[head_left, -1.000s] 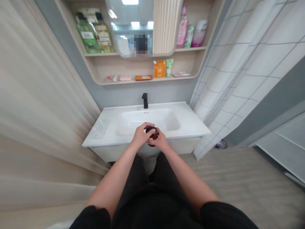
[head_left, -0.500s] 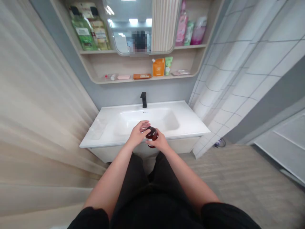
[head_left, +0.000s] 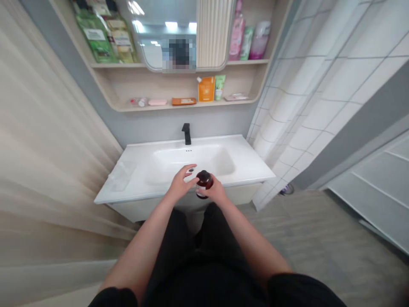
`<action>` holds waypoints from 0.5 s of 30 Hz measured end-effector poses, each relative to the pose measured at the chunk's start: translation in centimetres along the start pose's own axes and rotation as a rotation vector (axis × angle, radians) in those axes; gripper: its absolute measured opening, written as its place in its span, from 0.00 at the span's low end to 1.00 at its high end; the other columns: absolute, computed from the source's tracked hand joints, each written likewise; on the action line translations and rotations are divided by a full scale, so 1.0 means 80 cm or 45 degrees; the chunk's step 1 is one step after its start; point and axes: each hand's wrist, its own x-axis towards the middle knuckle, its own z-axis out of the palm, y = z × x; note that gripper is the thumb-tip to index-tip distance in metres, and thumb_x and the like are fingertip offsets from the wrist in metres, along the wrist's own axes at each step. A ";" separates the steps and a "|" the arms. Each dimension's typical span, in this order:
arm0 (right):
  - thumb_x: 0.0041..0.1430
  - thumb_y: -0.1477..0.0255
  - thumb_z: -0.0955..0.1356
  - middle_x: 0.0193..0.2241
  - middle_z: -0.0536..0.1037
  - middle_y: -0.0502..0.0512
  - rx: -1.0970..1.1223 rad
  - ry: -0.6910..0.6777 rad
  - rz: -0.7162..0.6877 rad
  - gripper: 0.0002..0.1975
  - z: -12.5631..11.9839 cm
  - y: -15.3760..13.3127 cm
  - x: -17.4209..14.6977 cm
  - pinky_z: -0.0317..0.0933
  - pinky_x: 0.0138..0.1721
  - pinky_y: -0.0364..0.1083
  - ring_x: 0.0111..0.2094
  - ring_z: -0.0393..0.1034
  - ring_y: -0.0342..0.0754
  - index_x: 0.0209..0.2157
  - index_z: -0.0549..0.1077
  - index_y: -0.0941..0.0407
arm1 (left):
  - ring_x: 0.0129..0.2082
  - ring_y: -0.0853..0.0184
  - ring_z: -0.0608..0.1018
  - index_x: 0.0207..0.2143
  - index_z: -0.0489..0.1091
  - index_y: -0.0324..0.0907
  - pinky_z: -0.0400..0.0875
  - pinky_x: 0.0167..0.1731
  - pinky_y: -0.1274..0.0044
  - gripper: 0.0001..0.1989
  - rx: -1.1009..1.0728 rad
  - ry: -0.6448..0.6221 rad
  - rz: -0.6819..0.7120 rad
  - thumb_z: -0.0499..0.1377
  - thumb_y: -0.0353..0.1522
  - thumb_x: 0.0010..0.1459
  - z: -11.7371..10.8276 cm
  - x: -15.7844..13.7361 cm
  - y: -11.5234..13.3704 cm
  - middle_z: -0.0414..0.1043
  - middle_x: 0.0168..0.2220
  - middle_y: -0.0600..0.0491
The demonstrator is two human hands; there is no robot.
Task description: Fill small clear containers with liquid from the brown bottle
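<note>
My right hand (head_left: pixel 217 191) is wrapped around a dark reddish-brown bottle (head_left: pixel 204 181) with a dark top and a pale label partly covered by the fingers. The bottle is upright above the front edge of the white sink (head_left: pixel 228 164). To its left, my left hand (head_left: pixel 182 182) is open, thumb and fingers spread apart, nothing visible between them. The thumb tip lies close beside the bottle; whether it touches cannot be made out.
Behind the sink rises a black faucet (head_left: pixel 186 134). A clear plastic item (head_left: pixel 121 175) lies on the counter's left side. Above, a wall shelf (head_left: pixel 128 107) holds an orange pouch (head_left: pixel 206 88), a green tube (head_left: pixel 219 87) and several bottles. Curtains hang on both sides.
My left hand has come off the bottle's top, moved slightly left and spread its fingers. My right hand still holds the bottle. The camera view has shifted a little.
</note>
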 end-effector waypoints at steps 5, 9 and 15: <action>0.42 0.53 0.84 0.47 0.87 0.58 -0.140 0.375 0.085 0.39 -0.070 0.034 0.034 0.74 0.56 0.60 0.49 0.82 0.63 0.54 0.76 0.52 | 0.68 0.53 0.74 0.59 0.78 0.46 0.66 0.72 0.60 0.20 0.695 -0.074 -0.128 0.62 0.43 0.70 -0.060 0.006 -0.062 0.76 0.64 0.43; 0.42 0.52 0.83 0.47 0.86 0.62 -0.251 0.658 0.105 0.38 -0.151 0.061 0.077 0.74 0.54 0.59 0.47 0.81 0.63 0.52 0.76 0.54 | 0.68 0.50 0.74 0.60 0.78 0.42 0.66 0.70 0.62 0.23 1.166 -0.176 -0.487 0.57 0.45 0.73 -0.088 0.003 -0.106 0.76 0.65 0.40; 0.40 0.52 0.83 0.47 0.85 0.64 -0.448 0.917 0.201 0.38 -0.256 0.108 0.141 0.73 0.52 0.59 0.47 0.80 0.62 0.50 0.76 0.55 | 0.62 0.49 0.79 0.60 0.79 0.46 0.72 0.61 0.63 0.30 1.296 -0.279 -0.616 0.50 0.54 0.75 -0.079 0.000 -0.117 0.80 0.62 0.42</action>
